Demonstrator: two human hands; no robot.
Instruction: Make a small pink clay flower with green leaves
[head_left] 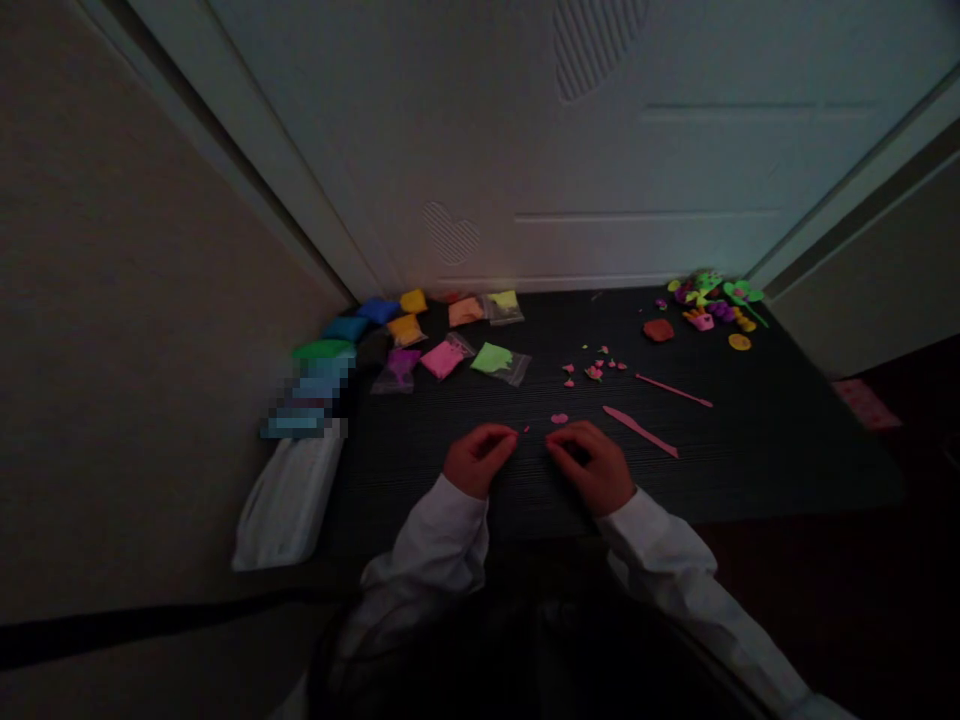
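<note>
Head view: left hand (480, 460) and right hand (596, 467) pinched closed, can't see on what; pink piece (562, 419) at right's eleven o'clock, likely for reaching.

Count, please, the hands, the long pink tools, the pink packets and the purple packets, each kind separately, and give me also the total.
Hands: 2 (left hand, right hand)
Long pink tools: 2 (knife-shaped tool, thin stick)
Pink packet: 1
Purple packet: 1
Total: 6
</note>
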